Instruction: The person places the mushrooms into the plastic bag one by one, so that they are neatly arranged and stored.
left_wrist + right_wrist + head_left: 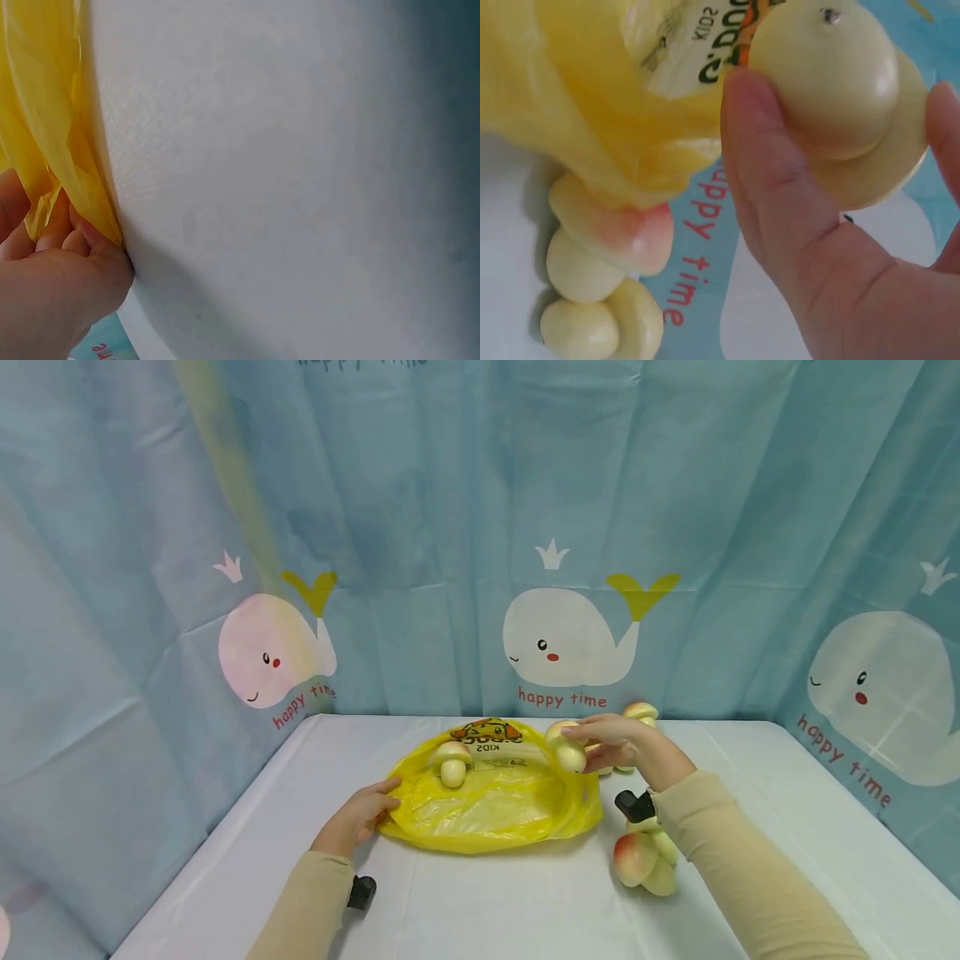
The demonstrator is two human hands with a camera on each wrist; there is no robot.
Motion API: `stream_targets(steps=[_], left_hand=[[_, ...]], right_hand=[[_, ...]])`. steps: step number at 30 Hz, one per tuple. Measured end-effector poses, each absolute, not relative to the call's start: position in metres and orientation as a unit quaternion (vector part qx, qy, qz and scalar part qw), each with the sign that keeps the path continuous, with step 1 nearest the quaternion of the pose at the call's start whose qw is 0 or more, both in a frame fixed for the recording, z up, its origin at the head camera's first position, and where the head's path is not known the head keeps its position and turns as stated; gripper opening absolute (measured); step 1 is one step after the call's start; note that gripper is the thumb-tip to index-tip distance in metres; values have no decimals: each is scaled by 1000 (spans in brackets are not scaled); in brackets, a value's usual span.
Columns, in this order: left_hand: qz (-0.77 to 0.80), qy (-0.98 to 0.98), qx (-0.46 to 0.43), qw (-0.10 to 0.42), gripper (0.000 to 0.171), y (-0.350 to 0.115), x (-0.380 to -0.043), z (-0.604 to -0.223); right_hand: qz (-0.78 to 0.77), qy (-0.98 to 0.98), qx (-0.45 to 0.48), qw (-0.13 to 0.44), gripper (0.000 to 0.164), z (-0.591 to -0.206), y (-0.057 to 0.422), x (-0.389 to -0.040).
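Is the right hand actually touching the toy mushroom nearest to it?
Touching. The right wrist view shows the right hand gripping the toy mushroom, its fingers against opposite sides with no visible gap.

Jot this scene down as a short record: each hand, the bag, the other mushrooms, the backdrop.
Left hand: grips the edge of the yellow bag
Right hand: holds a mushroom near the bag's right side
Bag: plastic, printed; another mushroom shows against it
Other mushrooms: on the white table, right side, some partly hidden
Backdrop: blue curtain with whales
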State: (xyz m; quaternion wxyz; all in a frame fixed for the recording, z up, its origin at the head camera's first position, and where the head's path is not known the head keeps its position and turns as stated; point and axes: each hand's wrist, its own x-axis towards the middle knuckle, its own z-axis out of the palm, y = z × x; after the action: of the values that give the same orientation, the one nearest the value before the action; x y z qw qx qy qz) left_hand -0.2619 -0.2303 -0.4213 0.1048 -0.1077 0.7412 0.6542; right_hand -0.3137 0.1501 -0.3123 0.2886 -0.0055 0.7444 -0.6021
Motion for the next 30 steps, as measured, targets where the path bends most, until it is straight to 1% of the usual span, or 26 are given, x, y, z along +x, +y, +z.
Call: stream_targets(steps=[9, 16, 19, 25, 30], left_hand=[[652, 743, -110, 106, 54, -230, -262, -424], [654, 741, -112, 101, 54, -230, -263, -424], [651, 744, -112, 101, 54, -230, -263, -424], [650, 744, -115, 99, 53, -230, -262, -424], [649, 746, -117, 96, 53, -229, -262, -425]], right_hand=[[-615, 731, 3, 295, 55, -318, 126, -315], [-618, 729, 10, 294, 52, -320, 106, -317], [-612, 734, 33, 293, 56, -323, 94, -317], [-597, 750, 74, 275, 69, -336, 73, -316], [-613, 741, 104, 254, 73, -349, 56, -318]])
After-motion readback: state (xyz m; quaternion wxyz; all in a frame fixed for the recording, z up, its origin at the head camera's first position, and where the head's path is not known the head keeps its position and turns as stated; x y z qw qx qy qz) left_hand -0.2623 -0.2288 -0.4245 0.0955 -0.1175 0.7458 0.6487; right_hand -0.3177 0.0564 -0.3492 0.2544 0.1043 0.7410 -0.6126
